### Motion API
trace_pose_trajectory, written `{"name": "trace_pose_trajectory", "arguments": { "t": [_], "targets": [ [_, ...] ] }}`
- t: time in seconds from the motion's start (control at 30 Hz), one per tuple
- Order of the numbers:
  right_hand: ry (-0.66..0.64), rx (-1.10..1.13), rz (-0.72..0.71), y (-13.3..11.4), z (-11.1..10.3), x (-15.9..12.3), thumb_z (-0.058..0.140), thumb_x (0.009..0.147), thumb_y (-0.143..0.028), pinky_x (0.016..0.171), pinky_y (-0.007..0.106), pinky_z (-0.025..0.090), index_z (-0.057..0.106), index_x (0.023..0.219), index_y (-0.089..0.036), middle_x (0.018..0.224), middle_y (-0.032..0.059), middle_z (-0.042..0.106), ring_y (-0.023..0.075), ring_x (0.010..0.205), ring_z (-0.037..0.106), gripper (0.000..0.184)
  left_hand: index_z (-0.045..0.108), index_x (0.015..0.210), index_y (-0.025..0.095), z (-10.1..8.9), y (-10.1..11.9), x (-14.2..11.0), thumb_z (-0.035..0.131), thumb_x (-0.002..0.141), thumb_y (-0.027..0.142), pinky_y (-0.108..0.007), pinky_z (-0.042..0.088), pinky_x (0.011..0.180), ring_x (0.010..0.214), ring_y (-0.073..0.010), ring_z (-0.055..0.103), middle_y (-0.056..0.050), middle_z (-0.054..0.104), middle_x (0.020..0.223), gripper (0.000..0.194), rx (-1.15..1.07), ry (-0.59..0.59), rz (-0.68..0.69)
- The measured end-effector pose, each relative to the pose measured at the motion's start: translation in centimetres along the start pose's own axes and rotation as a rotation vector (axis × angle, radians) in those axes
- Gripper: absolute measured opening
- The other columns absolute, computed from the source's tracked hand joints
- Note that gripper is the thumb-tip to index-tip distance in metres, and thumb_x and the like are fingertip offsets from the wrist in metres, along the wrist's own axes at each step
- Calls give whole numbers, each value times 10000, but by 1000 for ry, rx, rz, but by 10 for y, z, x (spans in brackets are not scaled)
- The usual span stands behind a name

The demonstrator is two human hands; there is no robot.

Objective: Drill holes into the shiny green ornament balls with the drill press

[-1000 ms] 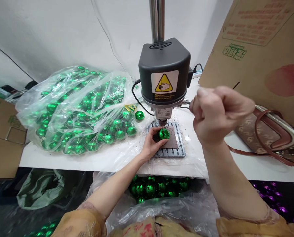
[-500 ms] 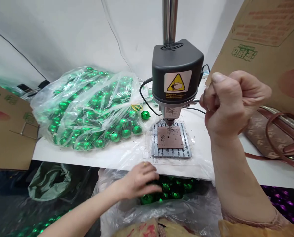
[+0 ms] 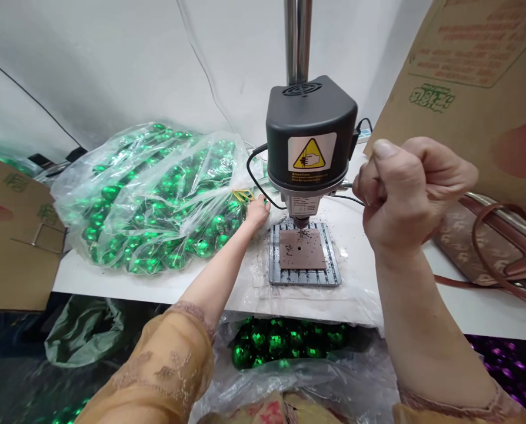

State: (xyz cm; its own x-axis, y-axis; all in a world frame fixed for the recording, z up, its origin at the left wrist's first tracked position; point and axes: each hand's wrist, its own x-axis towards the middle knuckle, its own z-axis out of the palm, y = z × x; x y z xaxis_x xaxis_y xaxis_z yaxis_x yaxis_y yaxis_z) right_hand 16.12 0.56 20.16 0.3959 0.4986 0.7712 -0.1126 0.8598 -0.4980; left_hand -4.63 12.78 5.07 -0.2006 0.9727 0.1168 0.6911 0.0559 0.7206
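My right hand (image 3: 406, 191) is closed in a fist around the feed lever (image 3: 346, 186) of a small black drill press (image 3: 311, 138). My left hand (image 3: 258, 213) reaches to the back of the table, beside the yellow tie of a clear bag (image 3: 152, 194) full of shiny green faceted balls. Its fingers curl round the spot where a loose green ball lay, and the hand covers most of that ball. Under the chuck (image 3: 302, 222), a brown square plate (image 3: 302, 248) with a hole lies on the slotted metal base (image 3: 305, 281), sprinkled with dark shavings.
At the table's front edge, an open plastic bag (image 3: 285, 383) holds more green balls (image 3: 277, 338). Cardboard boxes (image 3: 475, 88) stand on both sides. A patterned handbag (image 3: 470, 241) with a brown strap lies at right. Purple balls (image 3: 503, 368) show below the table.
My left hand has moved from above the open bag, up and away, to the loose ball near the tied bag. My right hand stays on the lever.
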Motion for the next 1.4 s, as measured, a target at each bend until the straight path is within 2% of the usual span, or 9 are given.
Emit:
{"name": "trace_pose_trajectory", "arguments": {
  "t": [0.1,0.17,0.27,0.33,0.53,0.9,1.03,1.2,1.4],
  "targets": [
    [-3,-2,8,-1,1,-1,606,804,-110,436,239,193,299,494,-170,416,-67,295,20,383,312,440,624,1020,165,-7,-6,-15,707,834,274,-330,563,779,870,-224,709,-77,719,895,231,-152,-32,14],
    [-7,7,11,-2,2,-2,603,807,-98,441,238,197,293,504,-170,420,-68,290,21,385,319,439,593,1104,162,-15,-9,-33,721,827,368,-302,577,706,779,-175,697,-60,715,890,368,-438,-60,-5],
    [2,20,6,-3,3,-2,601,810,-91,441,238,198,292,509,-175,419,-70,291,22,383,311,440,591,1107,154,-24,-13,-68,814,719,473,-308,588,697,768,-160,688,-60,714,893,550,-858,-105,-73],
    [13,18,-5,-2,3,-2,613,813,-111,438,242,195,290,506,-181,415,-71,287,23,381,297,451,606,1083,151,-25,-14,-91,851,666,499,-313,587,714,797,-167,688,-69,717,919,596,-930,-133,-112],
    [-6,-1,19,0,-1,-1,695,789,-219,422,287,199,317,488,-202,393,-64,296,52,377,285,483,602,1174,176,-7,-11,-128,823,714,526,-328,549,853,967,-194,674,-80,710,1056,619,-872,-185,24],
    [-37,-236,-43,9,-5,-5,581,872,-486,417,354,270,287,546,-228,436,-26,279,103,404,287,510,630,1207,185,11,-11,-129,808,751,425,-430,442,1060,1165,-269,617,-111,681,1209,545,-603,-192,221],
    [-17,-195,1,7,-5,-6,612,852,-456,438,368,273,278,543,-227,451,-26,292,107,408,282,510,635,1220,205,14,-10,-129,840,715,397,-467,415,1102,1219,-295,590,-106,670,1242,577,-558,-199,270],
    [-26,-167,0,1,-2,-6,609,866,-387,437,355,248,253,548,-222,453,-34,280,93,400,267,505,605,1232,209,17,-5,-136,828,735,412,-437,488,1032,1144,-269,636,-89,684,1198,581,-602,-285,330],
    [-33,-114,-36,2,-2,-6,625,858,-330,426,345,221,258,547,-219,443,-40,249,89,385,261,493,604,1213,200,22,-2,-143,790,778,463,-420,512,996,1092,-253,656,-89,693,1152,540,-622,-283,261]
  ]
}}
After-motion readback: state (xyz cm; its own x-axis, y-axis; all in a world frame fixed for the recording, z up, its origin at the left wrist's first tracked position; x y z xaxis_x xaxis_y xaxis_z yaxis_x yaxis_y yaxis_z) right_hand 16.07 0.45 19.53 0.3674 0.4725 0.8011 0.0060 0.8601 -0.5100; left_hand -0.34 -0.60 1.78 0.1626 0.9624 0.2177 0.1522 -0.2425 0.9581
